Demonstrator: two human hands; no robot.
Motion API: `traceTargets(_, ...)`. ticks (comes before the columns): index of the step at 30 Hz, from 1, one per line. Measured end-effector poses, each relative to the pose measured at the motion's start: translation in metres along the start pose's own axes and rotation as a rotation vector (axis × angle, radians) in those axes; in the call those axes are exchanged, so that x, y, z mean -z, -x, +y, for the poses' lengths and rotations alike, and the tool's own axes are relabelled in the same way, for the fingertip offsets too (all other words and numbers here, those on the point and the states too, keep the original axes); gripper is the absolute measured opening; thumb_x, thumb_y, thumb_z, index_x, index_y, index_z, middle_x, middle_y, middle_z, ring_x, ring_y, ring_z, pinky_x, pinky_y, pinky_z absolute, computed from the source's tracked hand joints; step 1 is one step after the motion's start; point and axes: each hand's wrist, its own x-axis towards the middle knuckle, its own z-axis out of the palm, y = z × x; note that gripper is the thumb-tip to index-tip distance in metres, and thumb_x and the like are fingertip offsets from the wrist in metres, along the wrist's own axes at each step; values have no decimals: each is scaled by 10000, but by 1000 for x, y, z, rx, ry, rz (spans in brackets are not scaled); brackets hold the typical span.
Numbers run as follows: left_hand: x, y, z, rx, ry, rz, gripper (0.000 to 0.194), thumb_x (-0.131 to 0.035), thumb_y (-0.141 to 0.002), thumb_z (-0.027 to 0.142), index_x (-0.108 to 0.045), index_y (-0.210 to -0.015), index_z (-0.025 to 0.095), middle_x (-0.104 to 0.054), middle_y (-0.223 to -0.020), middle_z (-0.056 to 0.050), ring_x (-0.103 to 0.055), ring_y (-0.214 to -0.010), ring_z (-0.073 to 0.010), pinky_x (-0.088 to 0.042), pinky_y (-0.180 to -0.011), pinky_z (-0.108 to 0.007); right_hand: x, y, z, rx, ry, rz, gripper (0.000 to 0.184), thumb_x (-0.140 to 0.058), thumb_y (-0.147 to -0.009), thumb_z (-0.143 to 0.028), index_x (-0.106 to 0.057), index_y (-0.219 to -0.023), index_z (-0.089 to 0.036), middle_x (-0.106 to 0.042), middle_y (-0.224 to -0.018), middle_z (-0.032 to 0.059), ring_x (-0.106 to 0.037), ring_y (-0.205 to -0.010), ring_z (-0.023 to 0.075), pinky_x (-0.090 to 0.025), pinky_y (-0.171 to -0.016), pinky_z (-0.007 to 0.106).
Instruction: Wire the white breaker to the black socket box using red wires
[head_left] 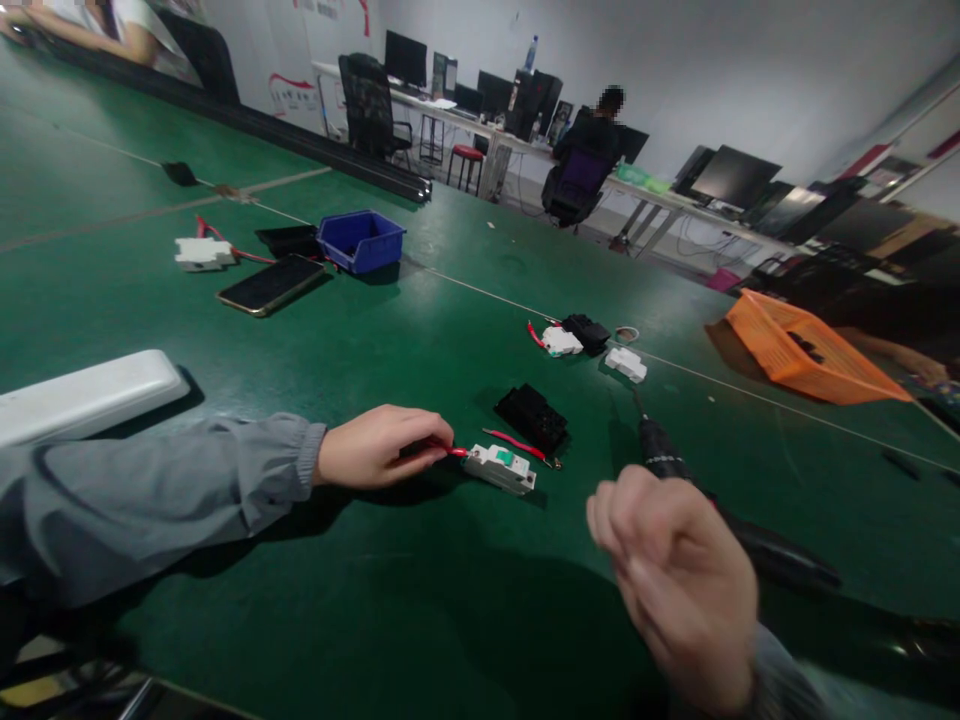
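My left hand (379, 447) lies on the green table (420, 600), fingers pinched on a red wire (441, 449) that runs into a white circuit breaker (500, 467) with a green switch. My right hand (679, 575) hovers above the table nearer to me, blurred, fingers loosely curled with nothing visible in them. Just beyond it lies a black electric screwdriver (720, 510), tip pointing away. A second red wire (517, 445) and a black part (531, 417) sit behind the breaker.
Further off lie another white breaker (561, 342), a black part (587, 331), a white piece (626, 364), a blue bin (361, 240), a phone (270, 284), an orange basket (810, 350) and a white bar (82, 395). A person sits at desks behind.
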Motion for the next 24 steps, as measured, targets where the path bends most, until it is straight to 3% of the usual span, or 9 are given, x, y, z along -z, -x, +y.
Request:
traceTargets(2, 0, 0, 0, 1, -7, 5, 158, -479, -952, 239, -579, -1059, 179, -678, -914, -55, -634, -787, -132, -476, -694, -234, -6, -13, 25, 89, 138, 87, 141, -626, -907, -232, -530, -805, -246, -501, -698, -1, -513, -632, 162, -411, -545, 303)
traceTargets(4, 0, 0, 0, 0, -8, 18, 158, -474, -952, 239, -581, -1053, 178, -678, -906, -54, -632, -776, -130, -475, -686, -233, -11, -18, 48, 103, 284, 86, 67, -613, -909, -173, -613, -876, -232, -591, -779, 32, -570, -712, 181, -453, -611, 328)
traceTargets(7, 0, 0, 1, 12, -6, 27, 156, -476, -951, 238, -583, -1046, 175, -678, -908, -53, -631, -768, -128, -477, -679, -232, -16, -16, 69, 56, 380, 5, 172, -558, -938, -189, -653, -1077, -225, -647, -1000, 84, -617, -860, 207, -506, -728, 359)
traceTargets(10, 0, 0, 1, 20, -19, 41, 158, -479, -952, 234, -584, -1054, 176, -678, -923, -54, -630, -789, -129, -477, -690, -234, -22, -12, 75, -41, 378, -138, 424, -648, -886, -266, -555, -1297, -218, -614, -1187, 117, -619, -960, 234, -526, -782, 369)
traceTargets(15, 0, -2, 1, -37, -83, 90, 153, -488, -961, 226, -602, -1049, 173, -673, -880, -50, -612, -791, -136, -460, -708, -251, -24, -15, 75, -182, 279, -293, 194, -592, -937, -322, -685, -1056, -200, -717, -995, 74, -664, -898, 228, -534, -801, 351)
traceTargets(19, 2, -3, 2, -70, -120, 116, 158, -496, -970, 238, -629, -1035, 184, -673, -849, -46, -607, -787, -138, -456, -726, -262, -18, -20, 74, -301, 75, -275, 305, -602, -921, -428, -683, -1095, -191, -743, -1026, 71, -698, -858, 231, -570, -730, 335)
traceTargets(24, 3, -2, 3, -114, -132, 131, 154, -507, -969, 241, -638, -1034, 193, -683, -849, -43, -610, -786, -139, -457, -724, -264, -16, -20, 76, -349, -4, -266, 325, -624, -907, -447, -686, -1091, -186, -749, -1046, 72, -708, -881, 233, -587, -753, 341)
